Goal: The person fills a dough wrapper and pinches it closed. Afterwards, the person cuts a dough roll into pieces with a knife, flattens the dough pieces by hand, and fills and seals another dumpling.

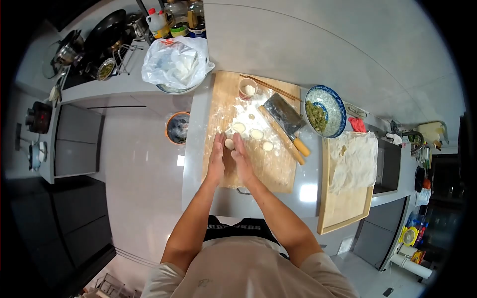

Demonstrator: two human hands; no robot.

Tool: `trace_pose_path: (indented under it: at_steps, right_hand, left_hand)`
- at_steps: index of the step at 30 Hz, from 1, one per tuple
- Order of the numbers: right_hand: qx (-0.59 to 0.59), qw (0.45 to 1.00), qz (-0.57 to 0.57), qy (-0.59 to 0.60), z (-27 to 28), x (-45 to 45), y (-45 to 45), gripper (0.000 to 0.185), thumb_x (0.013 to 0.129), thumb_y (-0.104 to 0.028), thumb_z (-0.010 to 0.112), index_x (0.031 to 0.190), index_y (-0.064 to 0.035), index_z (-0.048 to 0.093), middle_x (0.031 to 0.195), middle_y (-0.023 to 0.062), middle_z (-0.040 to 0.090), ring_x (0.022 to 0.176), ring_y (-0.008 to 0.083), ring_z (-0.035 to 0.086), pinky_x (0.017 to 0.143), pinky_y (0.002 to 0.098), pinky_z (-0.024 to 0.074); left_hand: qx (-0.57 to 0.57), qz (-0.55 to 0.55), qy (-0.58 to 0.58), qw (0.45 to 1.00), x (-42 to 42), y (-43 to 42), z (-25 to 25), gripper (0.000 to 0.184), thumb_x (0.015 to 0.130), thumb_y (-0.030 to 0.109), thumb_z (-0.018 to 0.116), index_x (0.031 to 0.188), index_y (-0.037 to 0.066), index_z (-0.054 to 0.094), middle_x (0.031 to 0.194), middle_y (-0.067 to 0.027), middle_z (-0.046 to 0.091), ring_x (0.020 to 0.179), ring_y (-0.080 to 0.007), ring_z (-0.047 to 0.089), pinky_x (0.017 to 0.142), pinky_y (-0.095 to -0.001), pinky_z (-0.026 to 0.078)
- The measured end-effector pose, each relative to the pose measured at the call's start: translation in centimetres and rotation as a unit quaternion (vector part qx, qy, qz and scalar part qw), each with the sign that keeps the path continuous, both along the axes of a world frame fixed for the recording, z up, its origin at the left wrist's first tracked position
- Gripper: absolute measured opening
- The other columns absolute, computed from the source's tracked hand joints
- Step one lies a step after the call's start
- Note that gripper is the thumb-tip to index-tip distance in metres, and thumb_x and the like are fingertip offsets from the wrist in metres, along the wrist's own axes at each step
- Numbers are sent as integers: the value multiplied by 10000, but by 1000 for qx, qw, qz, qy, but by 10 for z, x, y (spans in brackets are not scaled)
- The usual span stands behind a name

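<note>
- Pale dough, and here it is: one small dough round [229, 144] sits in the narrow gap between the two hands, just short of the fingertips, above the floured wooden board [278, 174].
- Left hand [216, 155]: fingers straight and lying close together, none curled, the palm side turned in towards the dough.
- Right hand [241, 156] mirrors it, fingers long and flat, thumb side up; the dough lies right alongside, though whether both palms press on it I cannot tell.
- How will it handle? Light, I'd judge, soft and easily dented; flour should keep it from clinging, yet make it a touch slippery.
- Best hold, to my eye: around the rim, flat palms on opposite sides, gentle even pressure, no pinching with the tips.
- Just beyond the right fingertips, two flattened dough discs [239, 127] lie near each other, and a third disc [268, 146] sits further to the right of those fingers.
- Past them, farther out, a paper cup [248, 89] of white powder, with wooden chopsticks [278, 90] beside it.
- Right of the fingers and well apart, a rolling pin [279, 132] slants next to a cleaver [284, 113]; farther right, a blue-patterned bowl [337, 111] carries green filling [316, 117].
</note>
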State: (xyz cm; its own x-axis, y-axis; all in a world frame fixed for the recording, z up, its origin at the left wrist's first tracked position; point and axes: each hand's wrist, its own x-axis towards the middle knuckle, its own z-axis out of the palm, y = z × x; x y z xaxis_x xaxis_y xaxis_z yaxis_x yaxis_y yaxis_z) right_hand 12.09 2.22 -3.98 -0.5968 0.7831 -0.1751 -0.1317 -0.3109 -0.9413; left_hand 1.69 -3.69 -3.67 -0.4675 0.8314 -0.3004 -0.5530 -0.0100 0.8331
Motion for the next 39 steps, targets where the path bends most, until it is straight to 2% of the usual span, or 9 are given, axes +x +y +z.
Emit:
trace_pose_path:
  at_steps: [8, 13, 20, 24, 26, 28, 33, 37, 39]
  right_hand:
    - [-103, 992, 6, 71, -25, 2, 7, 718, 1128, -313, 398, 1685, 24, 94, 1779, 161, 105, 1643, 247, 91, 1322, 368, 93]
    - [108, 988, 53, -94, -14, 18, 5, 748, 1117, -363, 434, 1674, 31, 126, 1771, 188, 113, 1639, 282, 109, 1324, 395, 96]
    - [527, 709, 218, -415, 29, 7, 4, 722, 1085, -440, 499, 1597, 49, 355, 1707, 245, 275, 1578, 391, 280, 1295, 482, 218]
    - [533, 729, 185, -387, 10, 14, 9, 682, 1057, -396, 575, 1566, 30, 420, 1673, 217, 355, 1539, 397, 349, 1248, 494, 311]
    - [375, 876, 3, -303, 2, 23, 12, 577, 1012, -297, 656, 1503, -22, 529, 1544, 198, 512, 1445, 393, 456, 1175, 494, 397]
    - [400, 843, 1, -359, 6, 23, 14, 520, 994, -228, 667, 1465, -33, 563, 1464, 190, 564, 1383, 398, 498, 1146, 493, 421]
    - [434, 785, 34, -440, 21, 14, 15, 437, 956, -89, 658, 1390, -53, 621, 1278, 178, 653, 1238, 410, 577, 1064, 504, 475]
    - [295, 894, 18, -336, 8, 35, 28, 520, 894, -52, 655, 1412, -38, 609, 1405, 183, 603, 1305, 408, 530, 1132, 490, 428]
    - [436, 800, -5, -412, 6, 44, 36, 583, 875, -38, 651, 1446, 32, 558, 1452, 221, 574, 1329, 418, 527, 1172, 490, 397]
  left_hand:
    - [31, 54, -28, 998, 16, 2, 11, 770, 1140, 563, 252, 1703, 60, 101, 1780, -119, 131, 1638, -279, 147, 1336, -417, 76]
    - [53, 33, 13, 998, 2, 16, 3, 751, 1144, 540, 262, 1701, 56, 120, 1779, -123, 141, 1638, -286, 149, 1334, -442, 74]
    - [64, 159, 14, 985, -21, -18, 1, 690, 1146, 443, 377, 1671, 24, 220, 1731, -157, 263, 1608, -304, 241, 1321, -428, 150]
    - [-37, 190, 62, 979, -18, -30, -11, 506, 1098, 239, 562, 1538, 2, 488, 1554, -162, 528, 1460, -288, 496, 1206, -388, 389]
    - [-83, 148, 196, 966, -17, -38, -28, 412, 1058, 153, 592, 1440, 1, 579, 1425, -149, 612, 1337, -270, 586, 1114, -380, 460]
    - [-151, 109, 364, 912, -10, -33, -20, 296, 973, 1, 599, 1242, 2, 721, 1145, -168, 727, 1032, -286, 730, 907, -394, 574]
    - [-163, 5, 465, 870, -4, -5, 1, 327, 950, -18, 625, 1268, -14, 701, 1129, -202, 731, 978, -304, 723, 899, -347, 573]
    - [-198, -61, 498, 842, -3, 9, 17, 397, 913, 51, 699, 1310, 36, 695, 1184, -187, 681, 981, -321, 712, 877, -377, 580]
    - [-199, -72, 510, 834, 9, 11, 26, 425, 896, 75, 726, 1320, 53, 693, 1200, -179, 658, 984, -321, 710, 866, -385, 583]
